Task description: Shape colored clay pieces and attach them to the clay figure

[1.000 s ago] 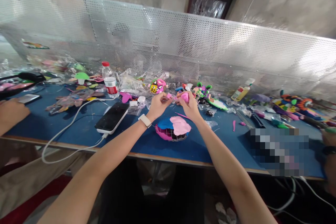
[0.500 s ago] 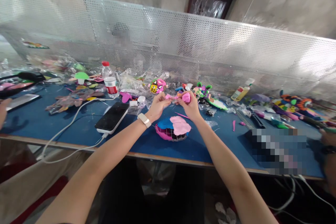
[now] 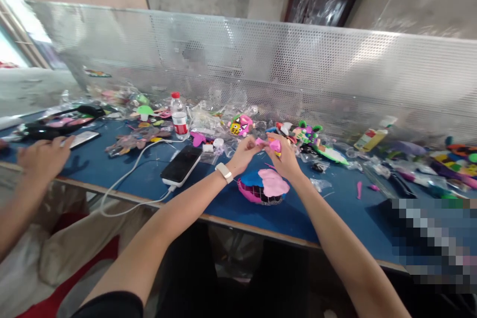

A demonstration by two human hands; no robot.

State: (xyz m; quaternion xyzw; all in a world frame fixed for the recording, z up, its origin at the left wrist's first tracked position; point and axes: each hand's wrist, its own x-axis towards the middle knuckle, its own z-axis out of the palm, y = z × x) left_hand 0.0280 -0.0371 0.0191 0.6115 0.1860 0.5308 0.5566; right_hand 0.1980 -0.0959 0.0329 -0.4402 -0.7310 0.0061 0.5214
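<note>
My left hand [image 3: 246, 153] and my right hand [image 3: 283, 157] meet above the blue table [image 3: 208, 203], both pinched on a small pink lump of soft clay [image 3: 275, 145]. A white band sits on my left wrist. Just below my hands lies a wire-mesh dome [image 3: 263, 190] partly covered with magenta, blue and pale pink clay patches.
A black phone [image 3: 181, 164] on a white power bank with a white cable [image 3: 126, 179] lies left of my hands. A water bottle [image 3: 179, 117], coloured clay figures [image 3: 241, 125] and plastic bags crowd the perforated metal screen [image 3: 298, 74]. Another person's hand [image 3: 42, 156] rests at the left edge.
The view has swung left, so everything sits further right in the picture. My hands keep pinching the pink lump. The other person's hand at the left has come back onto the table.
</note>
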